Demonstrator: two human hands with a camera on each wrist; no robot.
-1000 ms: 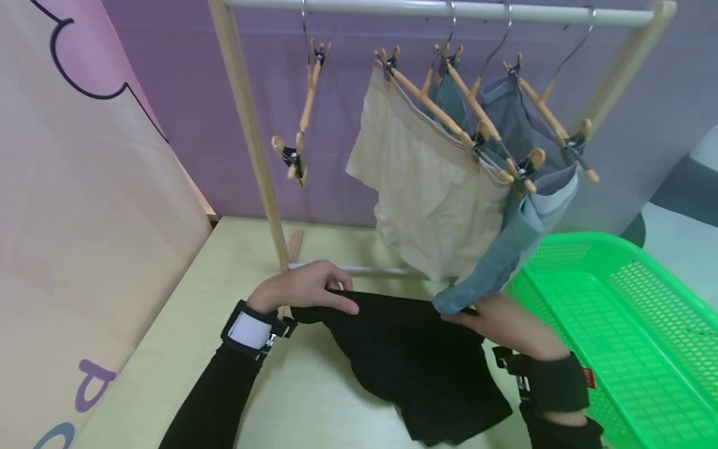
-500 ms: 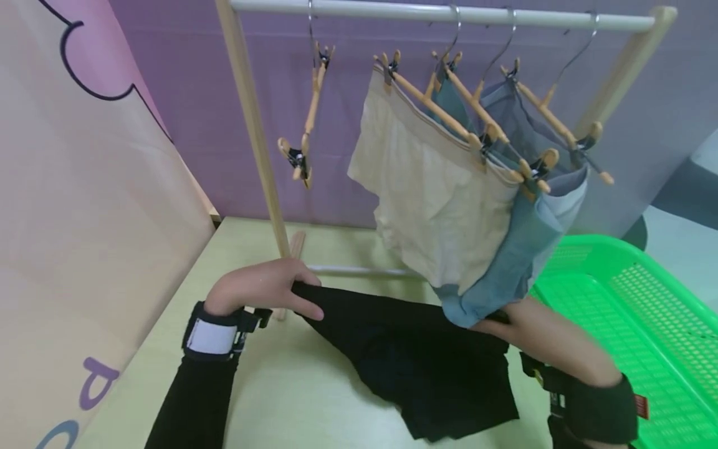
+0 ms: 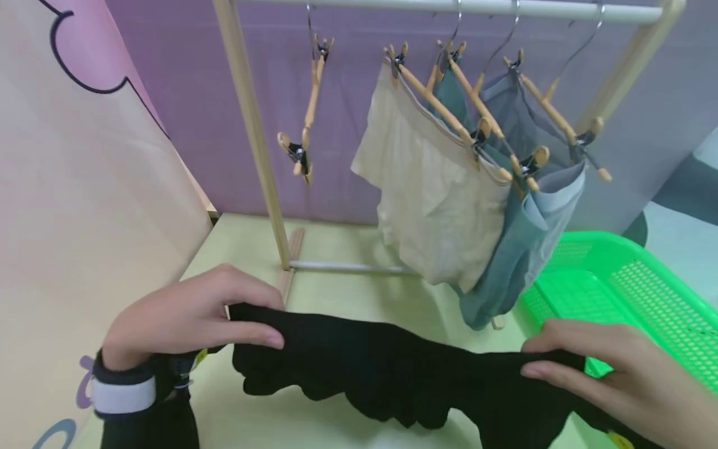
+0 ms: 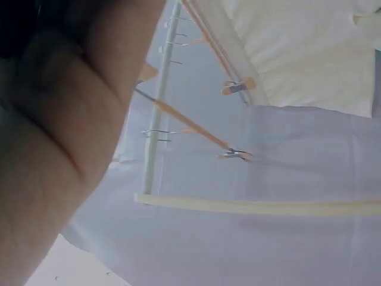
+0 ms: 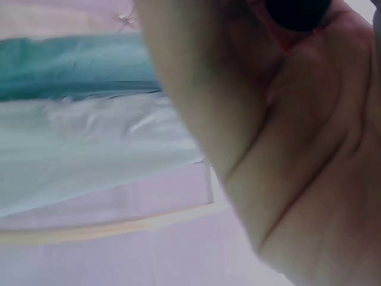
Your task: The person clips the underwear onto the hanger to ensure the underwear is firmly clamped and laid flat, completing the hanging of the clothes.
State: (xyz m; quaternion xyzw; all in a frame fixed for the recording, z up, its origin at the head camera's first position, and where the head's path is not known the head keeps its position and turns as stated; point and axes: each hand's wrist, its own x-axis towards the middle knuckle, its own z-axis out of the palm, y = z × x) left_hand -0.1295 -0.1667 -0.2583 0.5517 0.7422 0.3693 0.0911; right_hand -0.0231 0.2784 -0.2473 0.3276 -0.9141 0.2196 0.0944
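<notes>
A pair of black shorts [image 3: 359, 355] is stretched sideways in the head view, its upper edge taut and its lower part bunched in folds. My left hand [image 3: 196, 312] pinches the left end of that edge between thumb and fingers. At the opposite end my right hand [image 3: 611, 368] pinches the same edge. Both hands are in front of the clothes rack, over the pale table [image 3: 331, 299]. The left wrist view shows mostly my wrist and palm, with the rack behind. In the right wrist view my palm fills the right side, and a bit of black shows at the top.
A wooden clip hanger [image 3: 311, 106] hangs bare at the left of the white rail [image 3: 392, 6]. Cream shorts [image 3: 432, 181] and blue-grey garments [image 3: 499, 268] hang to its right. A green plastic basket [image 3: 594, 243] stands at the right.
Both hands have moved nearer and further apart, drawing the black shorts taut. My right hand has come out from beside the hanging blue garment, which now hangs free of it.
</notes>
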